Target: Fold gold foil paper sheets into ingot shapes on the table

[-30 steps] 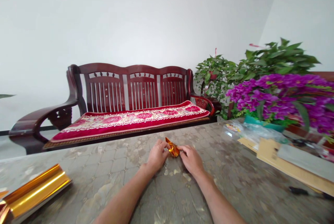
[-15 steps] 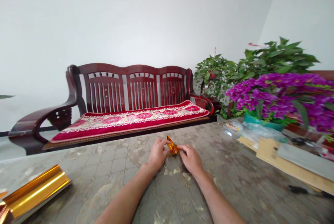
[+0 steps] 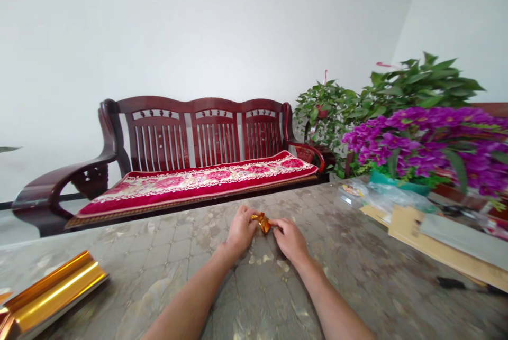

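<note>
A small folded piece of gold foil paper (image 3: 262,222) sits just above the patterned tabletop (image 3: 254,287), pinched between both my hands. My left hand (image 3: 239,231) closes its fingers on the piece's left end. My right hand (image 3: 290,237) grips the right end with curled fingers. Both forearms reach in from the bottom edge and meet at the table's middle.
A stack of gold foil sheets (image 3: 50,292) lies at the near left edge. At the right are brown cardboard (image 3: 440,250), a clear plastic bag (image 3: 381,197), a dark pen-like thing (image 3: 452,283) and purple flowers (image 3: 428,144). A red wooden bench (image 3: 198,160) stands beyond the table.
The gold piece has been pressed flatter and lower between my fingers; its upright point is folded down. Both hands stay in nearly the same place.
</note>
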The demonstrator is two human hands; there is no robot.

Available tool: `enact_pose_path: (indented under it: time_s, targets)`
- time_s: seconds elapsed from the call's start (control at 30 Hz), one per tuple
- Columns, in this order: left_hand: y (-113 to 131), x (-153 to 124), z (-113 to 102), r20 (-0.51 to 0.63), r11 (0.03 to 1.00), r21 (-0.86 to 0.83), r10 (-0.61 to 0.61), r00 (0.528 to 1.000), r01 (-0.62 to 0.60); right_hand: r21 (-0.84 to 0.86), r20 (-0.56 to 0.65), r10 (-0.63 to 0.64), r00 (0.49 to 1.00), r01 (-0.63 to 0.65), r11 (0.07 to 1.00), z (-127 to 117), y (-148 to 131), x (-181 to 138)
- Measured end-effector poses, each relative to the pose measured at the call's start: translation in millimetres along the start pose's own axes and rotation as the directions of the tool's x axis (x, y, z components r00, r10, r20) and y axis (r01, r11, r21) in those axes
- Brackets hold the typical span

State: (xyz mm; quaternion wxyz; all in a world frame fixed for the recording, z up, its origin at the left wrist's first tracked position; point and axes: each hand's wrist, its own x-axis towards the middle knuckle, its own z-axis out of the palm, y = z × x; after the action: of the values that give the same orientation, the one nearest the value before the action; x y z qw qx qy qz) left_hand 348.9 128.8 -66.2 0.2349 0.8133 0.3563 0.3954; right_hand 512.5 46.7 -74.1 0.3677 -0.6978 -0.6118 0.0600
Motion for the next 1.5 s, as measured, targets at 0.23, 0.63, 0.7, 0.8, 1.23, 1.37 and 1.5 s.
enact_pose_path:
  time_s: [0.23,0.63,0.7,0.8,1.23,1.37,1.5]
  targets:
    - [1.9,1.0,-12.0,0.072,0.998,0.054,0.032,0.997,-0.036,-0.003,-0.008,0.010,1.000,-0.010,1.000,0.0,-1.2,-0.3]
    - [14.5,-1.0,-13.5,0.212,0.986,0.118,0.091,0.973,-0.118,-0.003,-0.002,0.016,1.000,-0.016,1.000,-1.5,-2.8,-1.1]
    - [15.2,-1.4,-11.8,0.207,0.985,0.125,0.087,0.974,-0.115,-0.002,-0.003,0.019,1.000,-0.019,1.000,-1.1,-2.5,-0.9]
    - [14.8,-5.0,-11.3,0.190,0.986,0.126,0.087,0.978,-0.113,0.003,-0.004,0.021,1.000,-0.021,1.000,-0.7,-1.9,-0.7]
    - [2.2,-23.7,-18.1,0.078,0.998,0.012,0.064,0.995,-0.065,0.033,-0.055,0.025,0.998,-0.023,0.999,0.7,0.8,0.5]
    - [1.9,-49.3,-54.1,0.058,0.998,0.021,0.052,0.997,-0.054,0.020,-0.117,0.009,0.993,-0.007,1.000,-3.0,1.9,-0.3]
    - [6.8,-105.0,-118.9,0.060,0.996,0.094,-0.006,0.998,0.000,-0.015,-0.262,-0.153,0.953,0.154,0.988,-7.6,-2.4,-5.3]
